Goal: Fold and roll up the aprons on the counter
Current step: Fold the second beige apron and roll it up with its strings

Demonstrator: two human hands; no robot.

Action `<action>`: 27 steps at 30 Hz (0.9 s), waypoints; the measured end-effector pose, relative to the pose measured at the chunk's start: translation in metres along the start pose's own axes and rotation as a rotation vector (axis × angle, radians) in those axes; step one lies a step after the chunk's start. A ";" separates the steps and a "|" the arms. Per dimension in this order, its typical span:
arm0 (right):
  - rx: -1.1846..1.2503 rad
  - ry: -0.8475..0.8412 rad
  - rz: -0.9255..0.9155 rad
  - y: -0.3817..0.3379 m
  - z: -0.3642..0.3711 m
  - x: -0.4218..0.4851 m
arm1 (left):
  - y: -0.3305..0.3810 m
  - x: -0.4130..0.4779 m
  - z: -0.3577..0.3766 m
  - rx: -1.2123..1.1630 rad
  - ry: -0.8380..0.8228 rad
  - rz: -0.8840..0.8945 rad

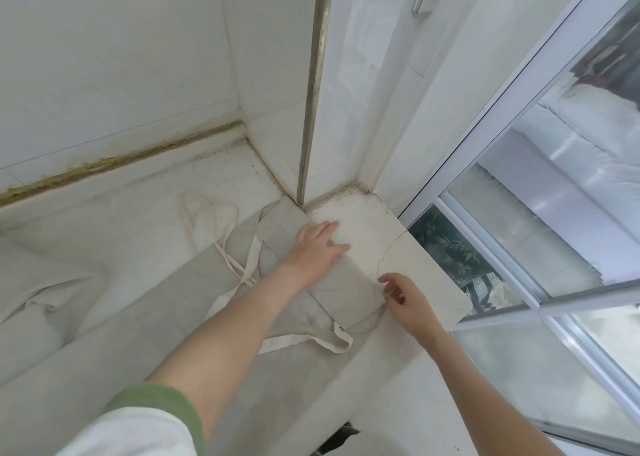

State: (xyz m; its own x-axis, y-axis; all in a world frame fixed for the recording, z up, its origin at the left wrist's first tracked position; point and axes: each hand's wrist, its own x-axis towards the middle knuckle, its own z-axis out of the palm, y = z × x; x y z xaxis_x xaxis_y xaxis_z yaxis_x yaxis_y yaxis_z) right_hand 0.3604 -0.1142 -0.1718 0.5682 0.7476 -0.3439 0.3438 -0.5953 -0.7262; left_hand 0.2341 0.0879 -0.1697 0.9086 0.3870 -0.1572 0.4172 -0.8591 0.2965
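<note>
A grey apron (339,296) lies folded into a narrow strip on the white counter (415,265), near the wall corner. Its white straps (242,268) trail to the left and below it. My left hand (317,249) lies flat on the upper part of the folded strip, fingers straight and pressing down. My right hand (403,299) is at the strip's right edge near its lower corner, fingers curled and pinching the cloth edge. A second pale apron (86,303) is spread in loose folds across the counter on the left.
Tiled walls meet in a corner behind the apron, with a metal trim strip (311,109) running up. A window frame (485,164) borders the counter's right edge. The counter has a crack (389,251) just right of the apron.
</note>
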 end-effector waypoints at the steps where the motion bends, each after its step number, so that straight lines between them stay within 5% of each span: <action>1: -0.064 -0.050 -0.048 0.002 -0.001 -0.002 | 0.005 0.003 0.001 -0.005 -0.013 0.007; 8: -0.312 0.015 -0.092 -0.001 0.003 -0.002 | 0.023 0.018 0.007 -0.012 0.002 -0.040; 13: -0.068 0.038 0.090 0.001 0.001 -0.008 | 0.031 0.024 0.006 -0.061 0.095 -0.101; 17: -0.169 0.100 0.061 0.004 -0.009 -0.010 | 0.036 0.017 0.007 -0.087 0.062 -0.119; 21: -0.380 0.110 -0.148 -0.013 -0.002 -0.004 | 0.033 -0.003 0.012 -0.098 0.079 -0.159; 27: -0.677 -0.204 -0.405 -0.039 0.057 0.015 | 0.005 -0.048 0.027 0.017 -0.028 -0.269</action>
State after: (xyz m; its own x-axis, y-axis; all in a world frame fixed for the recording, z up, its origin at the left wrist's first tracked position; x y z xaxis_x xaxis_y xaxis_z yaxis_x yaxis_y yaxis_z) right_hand 0.3130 -0.0630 -0.1824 0.1779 0.9431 -0.2810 0.9081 -0.2673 -0.3223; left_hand 0.1921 0.0561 -0.1867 0.7641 0.5929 -0.2543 0.6430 -0.7320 0.2251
